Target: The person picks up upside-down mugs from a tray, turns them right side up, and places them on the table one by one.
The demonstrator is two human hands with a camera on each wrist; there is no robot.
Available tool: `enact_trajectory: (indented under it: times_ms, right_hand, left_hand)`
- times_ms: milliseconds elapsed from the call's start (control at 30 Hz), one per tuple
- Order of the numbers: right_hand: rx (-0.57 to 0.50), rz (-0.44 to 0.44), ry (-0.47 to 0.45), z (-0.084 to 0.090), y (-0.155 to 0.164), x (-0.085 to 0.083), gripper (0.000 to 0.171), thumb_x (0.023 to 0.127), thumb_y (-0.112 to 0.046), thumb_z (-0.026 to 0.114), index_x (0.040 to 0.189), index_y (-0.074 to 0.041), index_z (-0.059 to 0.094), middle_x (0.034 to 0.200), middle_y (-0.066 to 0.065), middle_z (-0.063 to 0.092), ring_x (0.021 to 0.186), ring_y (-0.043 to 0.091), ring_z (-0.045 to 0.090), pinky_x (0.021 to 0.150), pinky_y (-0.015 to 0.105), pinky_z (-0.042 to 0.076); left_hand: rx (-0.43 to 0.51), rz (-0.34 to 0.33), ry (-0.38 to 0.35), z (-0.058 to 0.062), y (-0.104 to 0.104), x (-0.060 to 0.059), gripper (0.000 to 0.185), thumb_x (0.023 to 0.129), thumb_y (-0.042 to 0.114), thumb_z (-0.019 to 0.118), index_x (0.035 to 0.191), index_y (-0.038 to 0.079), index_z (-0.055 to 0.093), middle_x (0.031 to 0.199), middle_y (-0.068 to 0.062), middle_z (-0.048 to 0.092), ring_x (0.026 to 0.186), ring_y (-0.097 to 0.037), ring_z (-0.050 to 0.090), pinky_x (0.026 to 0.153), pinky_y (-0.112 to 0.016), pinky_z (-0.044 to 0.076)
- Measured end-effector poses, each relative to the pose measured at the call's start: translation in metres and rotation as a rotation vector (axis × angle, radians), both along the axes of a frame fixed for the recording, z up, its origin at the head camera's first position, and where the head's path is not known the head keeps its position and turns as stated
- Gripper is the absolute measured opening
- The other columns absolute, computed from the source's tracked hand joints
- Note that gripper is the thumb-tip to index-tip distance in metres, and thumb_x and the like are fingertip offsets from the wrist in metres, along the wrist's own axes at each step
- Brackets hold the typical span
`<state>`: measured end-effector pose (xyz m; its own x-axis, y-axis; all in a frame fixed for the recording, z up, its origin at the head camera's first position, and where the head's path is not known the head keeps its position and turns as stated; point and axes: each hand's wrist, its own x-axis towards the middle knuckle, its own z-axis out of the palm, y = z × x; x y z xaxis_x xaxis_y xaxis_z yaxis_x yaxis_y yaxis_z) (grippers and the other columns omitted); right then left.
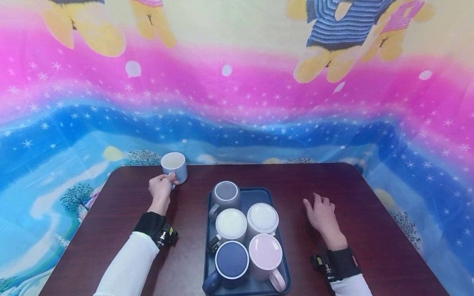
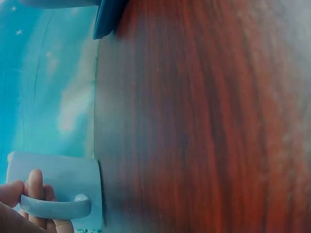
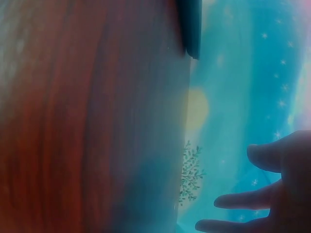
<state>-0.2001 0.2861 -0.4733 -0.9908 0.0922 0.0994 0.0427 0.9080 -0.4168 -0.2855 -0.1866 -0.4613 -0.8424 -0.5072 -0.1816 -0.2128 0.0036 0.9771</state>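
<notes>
Left hand (image 1: 160, 188) has its fingers hooked through the handle of the mug (image 1: 174, 166) near the table's (image 1: 370, 193) far left corner. Ceramic probably, hefty, chips easily, so that handle's the spot. Right hand (image 1: 321, 213) rests flat, fingers loose.

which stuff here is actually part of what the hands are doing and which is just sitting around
In use:
- left hand, gripping the handle of the light blue mug
- tray with five more mugs standing in it

Just there:
- right hand, open, resting on the table
- bright printed backdrop cloth
</notes>
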Motion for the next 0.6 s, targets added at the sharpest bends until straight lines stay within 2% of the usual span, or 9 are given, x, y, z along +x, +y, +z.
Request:
enact_trajectory:
  times_ms: [400, 600]
  right_hand:
    - [0.001, 0.000, -0.030, 0.000, 0.005, 0.005, 0.061, 0.102, -0.032, 0.038, 0.137, 0.017, 0.029, 0.129, 0.045, 0.035, 0.122, 0.057, 0.030, 0.099, 0.065, 0.024]
    - [-0.009, 0.004, -0.033, 0.000, 0.006, 0.006, 0.061, 0.102, -0.033, 0.038, 0.137, 0.016, 0.029, 0.130, 0.045, 0.034, 0.122, 0.057, 0.030, 0.099, 0.065, 0.023]
  left_hand:
    - [0.003, -0.010, -0.022, 0.002, -0.009, -0.002, 0.028, 0.092, 0.023, 0.063, 0.102, -0.002, 0.069, 0.059, 0.005, 0.064, 0.069, -0.012, 0.063, 0.068, -0.025, 0.043]
    - [-0.026, -0.050, -0.043, 0.002, -0.013, -0.002, 0.029, 0.093, 0.024, 0.061, 0.102, -0.003, 0.068, 0.062, 0.003, 0.065, 0.076, -0.016, 0.063, 0.075, -0.026, 0.042]
